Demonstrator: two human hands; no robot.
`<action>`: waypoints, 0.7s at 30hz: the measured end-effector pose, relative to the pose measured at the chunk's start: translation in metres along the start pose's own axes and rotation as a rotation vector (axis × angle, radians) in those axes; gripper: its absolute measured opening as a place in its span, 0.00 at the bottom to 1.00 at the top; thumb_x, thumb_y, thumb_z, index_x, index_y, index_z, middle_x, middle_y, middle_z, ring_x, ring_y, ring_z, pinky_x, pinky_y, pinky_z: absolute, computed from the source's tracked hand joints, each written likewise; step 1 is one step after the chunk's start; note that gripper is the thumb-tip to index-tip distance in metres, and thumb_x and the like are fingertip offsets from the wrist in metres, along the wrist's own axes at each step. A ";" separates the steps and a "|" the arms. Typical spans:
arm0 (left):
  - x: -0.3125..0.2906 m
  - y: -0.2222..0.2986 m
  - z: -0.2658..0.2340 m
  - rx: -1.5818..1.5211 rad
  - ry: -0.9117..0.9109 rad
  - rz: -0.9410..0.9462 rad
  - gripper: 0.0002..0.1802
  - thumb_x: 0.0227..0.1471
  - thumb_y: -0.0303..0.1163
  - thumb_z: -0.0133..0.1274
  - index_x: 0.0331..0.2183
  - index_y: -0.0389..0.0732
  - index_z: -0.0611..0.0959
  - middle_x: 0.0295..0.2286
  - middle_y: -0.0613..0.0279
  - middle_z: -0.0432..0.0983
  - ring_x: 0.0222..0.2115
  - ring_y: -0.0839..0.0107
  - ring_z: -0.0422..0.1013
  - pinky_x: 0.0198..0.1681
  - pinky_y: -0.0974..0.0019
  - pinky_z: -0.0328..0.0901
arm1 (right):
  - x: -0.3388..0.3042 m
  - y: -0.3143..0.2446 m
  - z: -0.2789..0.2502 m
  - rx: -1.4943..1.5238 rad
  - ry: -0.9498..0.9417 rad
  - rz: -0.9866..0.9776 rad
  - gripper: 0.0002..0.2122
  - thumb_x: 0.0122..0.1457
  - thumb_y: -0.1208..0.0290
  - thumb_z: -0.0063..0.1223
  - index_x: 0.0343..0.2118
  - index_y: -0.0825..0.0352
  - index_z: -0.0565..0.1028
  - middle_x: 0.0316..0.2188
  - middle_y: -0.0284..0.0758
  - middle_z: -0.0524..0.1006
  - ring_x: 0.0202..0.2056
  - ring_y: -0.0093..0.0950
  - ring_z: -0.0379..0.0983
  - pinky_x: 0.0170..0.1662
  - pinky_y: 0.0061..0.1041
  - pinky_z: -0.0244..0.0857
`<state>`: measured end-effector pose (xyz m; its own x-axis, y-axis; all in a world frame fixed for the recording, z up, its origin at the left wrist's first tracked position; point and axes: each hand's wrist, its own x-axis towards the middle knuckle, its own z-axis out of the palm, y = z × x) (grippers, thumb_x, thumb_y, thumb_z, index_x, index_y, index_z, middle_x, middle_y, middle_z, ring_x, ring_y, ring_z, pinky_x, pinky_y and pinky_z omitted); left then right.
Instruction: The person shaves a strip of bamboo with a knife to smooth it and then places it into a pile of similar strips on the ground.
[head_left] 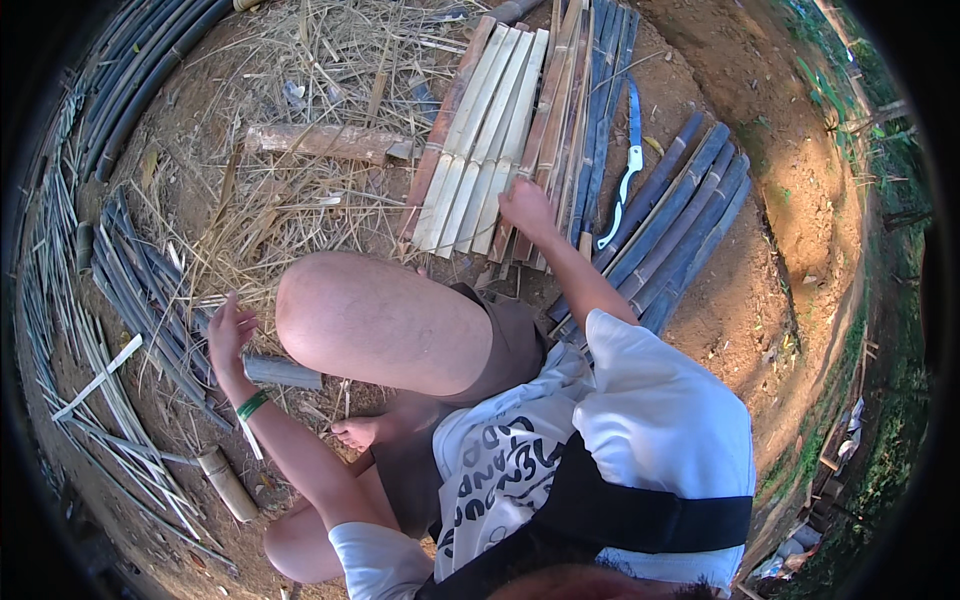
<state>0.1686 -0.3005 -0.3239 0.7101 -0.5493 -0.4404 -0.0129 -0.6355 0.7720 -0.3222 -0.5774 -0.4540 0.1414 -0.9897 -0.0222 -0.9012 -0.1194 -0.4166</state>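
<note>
My right hand (525,207) reaches up to a row of split bamboo strips. Its fingers are curled at the right edge of the pale strips (462,180), closed on a bamboo strip (512,222), though the fingertips are partly hidden. Brown and dark strips (562,130) lie just to the right of the pale ones. My left hand (230,330), with a green band (251,404) at the wrist, is raised beside my bent knee. Its fingers are apart and hold nothing I can see. Below it are dark split bamboo pieces (160,290).
A saw (633,160) with a blue blade and white handle lies right of the strips, near dark bamboo lengths (690,210). Thin slivers (110,390) spread at the left, by short bamboo pieces (228,484). A log (320,140) rests among shavings (330,50).
</note>
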 end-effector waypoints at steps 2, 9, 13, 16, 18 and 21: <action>-0.008 0.003 0.026 0.024 -0.084 0.079 0.38 0.58 0.53 0.54 0.55 0.29 0.72 0.36 0.49 0.81 0.31 0.71 0.77 0.33 0.71 0.70 | 0.003 -0.029 -0.004 -0.027 -0.166 0.152 0.19 0.55 0.59 0.57 0.38 0.74 0.78 0.40 0.52 0.79 0.44 0.47 0.77 0.48 0.42 0.72; -0.015 -0.046 0.081 -0.615 -0.298 0.198 0.30 0.61 0.44 0.53 0.56 0.33 0.72 0.35 0.52 0.80 0.31 0.71 0.76 0.35 0.68 0.70 | 0.027 -0.010 0.051 0.024 0.035 0.366 0.21 0.51 0.57 0.64 0.35 0.74 0.79 0.41 0.51 0.80 0.43 0.48 0.78 0.47 0.42 0.73; -0.041 -0.052 0.093 -0.740 -0.265 0.192 0.28 0.61 0.44 0.53 0.55 0.34 0.73 0.34 0.53 0.80 0.30 0.72 0.75 0.34 0.68 0.69 | 0.030 -0.022 0.049 0.080 -0.016 0.367 0.22 0.48 0.59 0.66 0.39 0.74 0.78 0.40 0.52 0.80 0.44 0.48 0.78 0.47 0.41 0.73; -0.053 -0.046 0.103 -0.749 -0.249 0.221 0.27 0.62 0.43 0.53 0.54 0.34 0.74 0.33 0.54 0.80 0.30 0.72 0.75 0.34 0.68 0.69 | 0.035 -0.019 0.047 0.119 -0.042 0.394 0.24 0.46 0.60 0.67 0.42 0.74 0.76 0.40 0.51 0.80 0.44 0.47 0.78 0.47 0.41 0.73; -0.060 -0.036 0.112 -0.741 -0.242 0.247 0.26 0.62 0.43 0.52 0.53 0.34 0.74 0.33 0.54 0.80 0.29 0.72 0.74 0.34 0.68 0.69 | 0.037 -0.014 0.053 0.130 0.023 0.422 0.26 0.45 0.61 0.69 0.44 0.74 0.75 0.40 0.51 0.80 0.44 0.47 0.78 0.48 0.41 0.72; -0.071 -0.017 0.120 -0.708 -0.203 0.299 0.25 0.62 0.43 0.52 0.52 0.34 0.75 0.32 0.55 0.80 0.29 0.73 0.74 0.34 0.68 0.69 | 0.041 -0.018 0.059 0.255 0.083 0.472 0.24 0.47 0.67 0.68 0.46 0.74 0.75 0.41 0.47 0.80 0.44 0.40 0.79 0.48 0.35 0.72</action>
<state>0.0344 -0.3160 -0.3608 0.6042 -0.7737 -0.1905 0.3162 0.0134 0.9486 -0.2759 -0.6110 -0.5005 -0.2967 -0.9352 -0.1933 -0.7293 0.3526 -0.5864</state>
